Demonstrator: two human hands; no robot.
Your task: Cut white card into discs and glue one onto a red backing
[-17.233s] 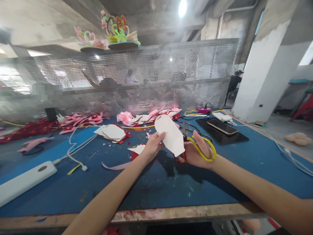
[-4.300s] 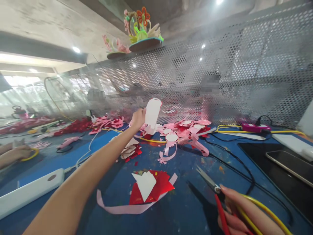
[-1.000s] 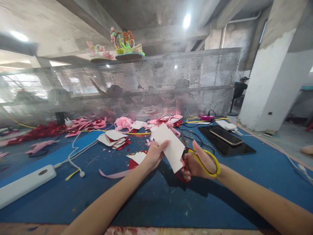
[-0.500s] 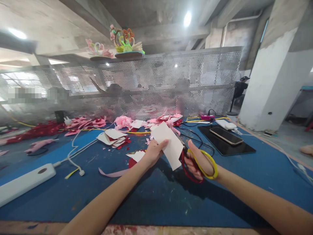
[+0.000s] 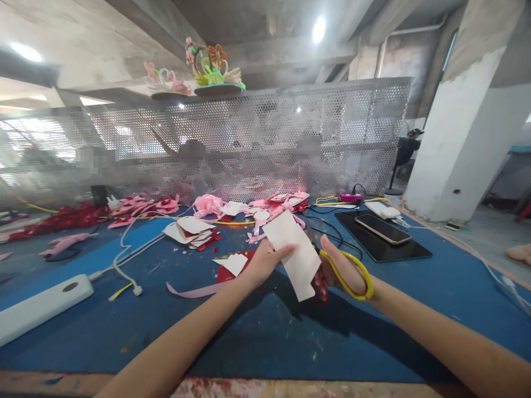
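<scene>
A white sheet of paper (image 5: 295,260) is pinched in my left hand (image 5: 267,264), thumb on top, held above the blue table mat. My right hand (image 5: 338,271) is in the handles of a pair of scissors (image 5: 367,276) with a yellow loop around the thumb; the other handle is mostly hidden. The blades point away from me at the paper's right edge and are partly covered by it. Near my left wrist lie white paper pieces (image 5: 235,264) on a red piece (image 5: 227,275), with a pink ribbon (image 5: 193,291) beside them.
A stack of white and red cards (image 5: 193,232) lies left of centre. Further left are a power strip (image 5: 45,309), white cables and a pink glue gun (image 5: 66,245). To the right, a phone (image 5: 382,229) rests on a black tablet (image 5: 381,251). A perforated metal screen (image 5: 257,143) stands behind pink and red scraps.
The paper and both hands have shifted slightly right. The scissors' angle has changed, and the red handle is now mostly hidden. A notch shows at the paper's lower right corner.
</scene>
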